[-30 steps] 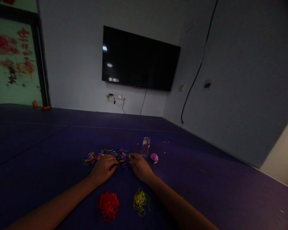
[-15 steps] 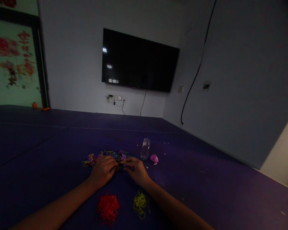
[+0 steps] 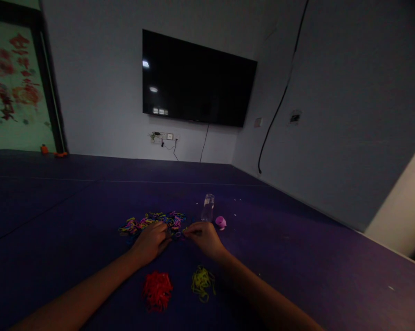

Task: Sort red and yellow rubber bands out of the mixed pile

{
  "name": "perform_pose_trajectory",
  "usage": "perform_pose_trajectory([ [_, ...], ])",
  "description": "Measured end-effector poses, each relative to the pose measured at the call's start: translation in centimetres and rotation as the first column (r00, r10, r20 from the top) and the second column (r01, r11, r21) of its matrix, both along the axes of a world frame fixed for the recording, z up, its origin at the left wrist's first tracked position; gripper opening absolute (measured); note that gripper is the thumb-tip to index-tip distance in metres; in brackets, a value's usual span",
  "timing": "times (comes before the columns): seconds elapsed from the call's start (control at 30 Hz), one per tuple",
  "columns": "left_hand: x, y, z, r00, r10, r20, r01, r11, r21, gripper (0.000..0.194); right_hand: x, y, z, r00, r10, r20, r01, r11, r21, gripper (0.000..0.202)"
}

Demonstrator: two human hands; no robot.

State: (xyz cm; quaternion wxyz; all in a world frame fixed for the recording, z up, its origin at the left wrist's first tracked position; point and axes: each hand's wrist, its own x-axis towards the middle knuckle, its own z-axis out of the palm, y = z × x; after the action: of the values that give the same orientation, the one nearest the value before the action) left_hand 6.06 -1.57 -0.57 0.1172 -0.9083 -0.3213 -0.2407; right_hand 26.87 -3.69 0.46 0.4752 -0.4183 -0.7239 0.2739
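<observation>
A mixed pile of coloured rubber bands [image 3: 175, 220] lies on the purple floor. My left hand [image 3: 152, 241] rests at its near edge, fingers curled together, and what they hold, if anything, is hidden. At the pile's right end, my right hand [image 3: 204, 236] has thumb and forefinger pinched, with a small yellowish rubber band [image 3: 185, 229] at the tips. Nearer to me, between my forearms, lie a heap of red rubber bands [image 3: 157, 290] and a smaller heap of yellow-green rubber bands [image 3: 202, 282].
A clear plastic bottle [image 3: 208, 208] stands just beyond my right hand, with a pink cap-like piece [image 3: 221, 223] beside it. Small white scraps dot the purple floor [image 3: 297, 266]. A television [image 3: 197, 78] hangs on the far wall; a black cable [image 3: 279, 103] hangs along the right wall.
My right hand has drawn to the right, away from my left hand, opening a gap between them. My left hand stays by the pile. The view has shifted slightly.
</observation>
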Motion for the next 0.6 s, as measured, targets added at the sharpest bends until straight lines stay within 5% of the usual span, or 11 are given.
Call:
perform_pose_trajectory([
  [0.13,0.2,0.1,0.2,1.0,0.003,-0.025,-0.003,1.0,-0.021,0.026,3.0,-3.4,1.7,0.978,0.173,-0.117,-0.206,0.89,-0.407,0.02],
  [0.3,0.6,-0.1,0.6,0.997,0.053,-0.052,-0.058,0.994,-0.097,0.019,7.2,-7.7,2.7,0.882,0.454,-0.123,-0.409,0.609,-0.679,0.023],
  [0.43,0.6,0.0,0.6,0.997,0.074,-0.017,-0.076,0.984,-0.162,0.018,7.1,-8.2,2.2,0.865,0.488,-0.117,-0.422,0.581,-0.696,0.026],
  [0.6,0.6,0.4,0.5,0.996,0.085,-0.002,-0.084,0.979,-0.186,0.016,4.9,-7.3,1.7,0.904,0.408,-0.126,-0.388,0.661,-0.642,0.03],
])
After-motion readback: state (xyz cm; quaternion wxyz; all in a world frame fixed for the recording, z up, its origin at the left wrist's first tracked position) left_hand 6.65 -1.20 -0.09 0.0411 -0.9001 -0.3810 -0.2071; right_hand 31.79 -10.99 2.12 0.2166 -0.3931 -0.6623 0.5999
